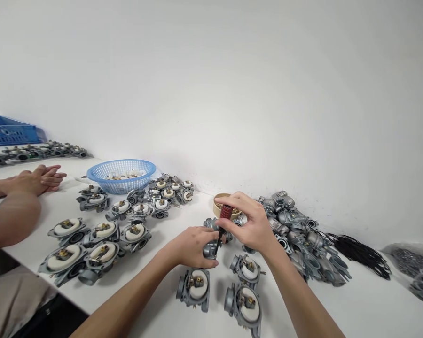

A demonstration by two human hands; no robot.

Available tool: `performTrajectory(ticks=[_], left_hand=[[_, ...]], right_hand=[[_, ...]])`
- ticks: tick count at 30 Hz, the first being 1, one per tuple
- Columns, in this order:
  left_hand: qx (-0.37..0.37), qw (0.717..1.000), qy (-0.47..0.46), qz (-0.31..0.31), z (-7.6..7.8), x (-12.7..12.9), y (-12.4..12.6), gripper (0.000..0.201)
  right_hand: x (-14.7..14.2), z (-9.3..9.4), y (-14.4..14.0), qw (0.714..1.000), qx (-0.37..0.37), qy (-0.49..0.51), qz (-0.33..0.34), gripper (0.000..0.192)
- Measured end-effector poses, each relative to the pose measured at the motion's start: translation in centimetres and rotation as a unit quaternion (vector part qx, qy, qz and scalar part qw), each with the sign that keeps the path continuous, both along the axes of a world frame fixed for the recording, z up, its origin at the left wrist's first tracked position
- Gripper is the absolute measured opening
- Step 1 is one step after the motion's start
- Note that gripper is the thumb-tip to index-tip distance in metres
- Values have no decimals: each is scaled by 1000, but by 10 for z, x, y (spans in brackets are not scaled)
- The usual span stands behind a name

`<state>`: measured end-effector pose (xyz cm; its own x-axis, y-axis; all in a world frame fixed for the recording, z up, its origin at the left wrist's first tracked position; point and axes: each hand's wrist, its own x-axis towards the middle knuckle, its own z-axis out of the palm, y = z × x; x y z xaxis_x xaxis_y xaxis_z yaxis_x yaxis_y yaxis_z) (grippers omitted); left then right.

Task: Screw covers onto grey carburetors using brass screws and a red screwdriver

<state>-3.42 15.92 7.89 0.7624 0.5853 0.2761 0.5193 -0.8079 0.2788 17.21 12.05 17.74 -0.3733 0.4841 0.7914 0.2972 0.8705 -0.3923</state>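
My right hand (248, 219) grips a screwdriver (226, 212) by its red handle, the dark shaft pointing down. Its tip meets a grey metal carburetor (209, 250). My left hand (193, 246) is closed around that carburetor near the table, and its fingers cover much of the part. Close in front of my hands lie three carburetors with white floats and brass fittings: one at the left (195, 287), one at the right (246, 271) and one nearest me (245, 305). Just behind my right hand stands a round tan tub (216, 210) with small brass pieces.
A heap of carburetor bodies (296, 230) lies right, beside black cords (361, 253) and a plastic bag of small parts (414, 258). Several float-fitted carburetors (104, 251) and a blue basket (121, 183) stand left. Another person's clasped hands (38, 180) rest at the far left.
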Motion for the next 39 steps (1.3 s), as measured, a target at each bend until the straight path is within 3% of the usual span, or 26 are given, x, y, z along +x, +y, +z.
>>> performTrajectory(ticks=[4, 6, 10, 15, 21, 26, 31, 36, 39], left_hand=[[-10, 1000, -5, -4, 2, 0, -2, 53], [-16, 1000, -12, -8, 4, 0, -3, 55], [-17, 1000, -19, -10, 5, 1, -3, 53], [-18, 1000, -9, -5, 4, 0, -2, 53], [-12, 1000, -6, -5, 2, 0, -3, 51], [-14, 1000, -2, -2, 4, 0, -3, 53], [-16, 1000, -5, -7, 4, 1, -3, 53], [-19, 1000, -1, -6, 4, 1, -2, 55], [-18, 1000, 3, -2, 3, 1, -2, 54]], right_hand=[[1, 0, -1, 993, -78, 6, 84, 39], [1, -1, -1, 994, -85, 25, 68, 35], [1, 0, 0, 999, -27, 25, 15, 35], [3, -2, 0, 987, -126, 20, 100, 41], [4, -3, 4, 999, -34, 18, 28, 37], [4, -2, 1, 987, -121, 28, 105, 39], [3, 1, 2, 999, -27, 23, 26, 30], [7, 3, -2, 991, -103, -11, 87, 40], [6, 1, 1, 993, -97, 9, 60, 38]])
